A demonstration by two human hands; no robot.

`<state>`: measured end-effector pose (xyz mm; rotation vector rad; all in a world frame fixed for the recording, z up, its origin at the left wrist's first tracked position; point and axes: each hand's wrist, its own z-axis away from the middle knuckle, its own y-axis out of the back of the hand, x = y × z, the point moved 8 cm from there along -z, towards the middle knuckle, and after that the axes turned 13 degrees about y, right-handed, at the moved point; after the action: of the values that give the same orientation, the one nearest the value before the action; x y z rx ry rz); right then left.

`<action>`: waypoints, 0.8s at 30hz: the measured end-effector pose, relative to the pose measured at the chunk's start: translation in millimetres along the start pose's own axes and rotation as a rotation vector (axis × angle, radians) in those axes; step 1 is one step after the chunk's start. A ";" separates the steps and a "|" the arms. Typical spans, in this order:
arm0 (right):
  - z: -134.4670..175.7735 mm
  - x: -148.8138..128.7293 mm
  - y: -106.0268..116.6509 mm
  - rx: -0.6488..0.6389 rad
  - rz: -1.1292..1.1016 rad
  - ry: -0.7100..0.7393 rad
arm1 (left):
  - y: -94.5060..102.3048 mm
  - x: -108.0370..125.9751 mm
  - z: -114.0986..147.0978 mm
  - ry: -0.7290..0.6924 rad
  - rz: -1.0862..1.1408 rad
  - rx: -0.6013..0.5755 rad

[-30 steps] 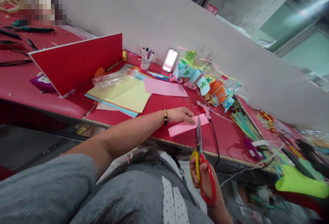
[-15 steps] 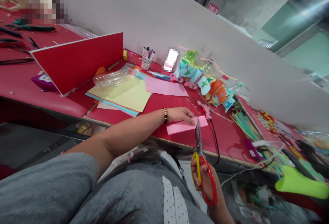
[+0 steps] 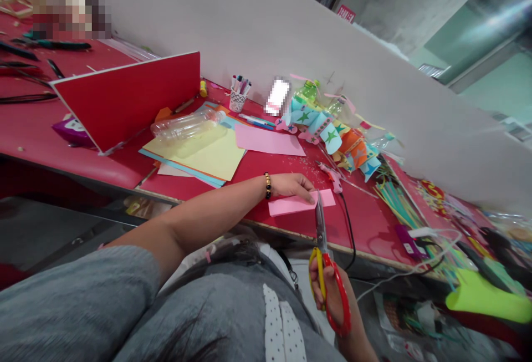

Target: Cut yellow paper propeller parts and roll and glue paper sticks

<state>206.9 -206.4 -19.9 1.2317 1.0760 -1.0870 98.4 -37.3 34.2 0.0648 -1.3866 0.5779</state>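
My left hand (image 3: 296, 186) pinches a narrow folded-looking piece of pink paper (image 3: 288, 205) over the table's front edge. Scissors (image 3: 334, 284) with one red and one yellow handle are in my right hand (image 3: 332, 290), its fingers through the loops. Their blades point away from me and lie across the pink paper, just right of my left fingertips. A short end of the paper sticks out to the right of the blades. Behind it, a larger pink sheet (image 3: 270, 140) lies flat on the red table (image 3: 266, 169).
A clear plastic bottle (image 3: 187, 126) rests on stacked coloured paper (image 3: 216, 165). A pink glue gun (image 3: 332, 178) with a black cord lies to the right. Decorated paper-and-bottle crafts (image 3: 332, 129) and a pen cup (image 3: 238, 100) stand along the wall. A red board (image 3: 133, 101) stands at left.
The scissor blades look slightly more closed on the pink paper, and its right end has dipped a little. My left hand keeps its place.
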 end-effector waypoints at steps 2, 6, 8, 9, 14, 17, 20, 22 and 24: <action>0.5 -1.8 -1.0 -0.005 0.004 -0.002 | 0.7 -0.8 -0.2 0.002 -0.001 -0.006; 1.9 -5.4 -1.0 -0.011 0.026 0.011 | 2.0 -0.5 -0.2 -0.008 -0.027 -0.016; 2.5 -5.9 -0.5 -0.014 0.031 0.016 | 2.4 0.0 0.2 -0.005 -0.037 -0.011; 2.6 -5.7 -0.1 -0.015 0.033 0.015 | 2.5 0.3 0.5 -0.002 -0.041 -0.008; 1.3 -5.8 0.1 -0.022 0.092 0.011 | 2.3 1.6 1.7 0.009 -0.069 -0.007; 1.1 -7.9 -1.0 -0.024 0.117 0.006 | 2.9 1.5 1.6 0.009 -0.090 -0.013; 1.9 -12.3 -2.2 -0.036 0.149 0.014 | 2.4 2.8 2.1 -0.011 -0.115 -0.031; 2.5 -14.8 -1.5 -0.035 0.178 0.019 | 2.0 4.2 2.7 -0.025 -0.133 -0.037; 2.6 -15.2 -0.6 -0.035 0.199 0.019 | 1.8 5.0 3.1 -0.031 -0.143 -0.037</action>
<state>203.9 -208.4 -4.9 1.2931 0.9606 -0.9028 95.2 -35.1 39.0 0.1426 -1.4094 0.4339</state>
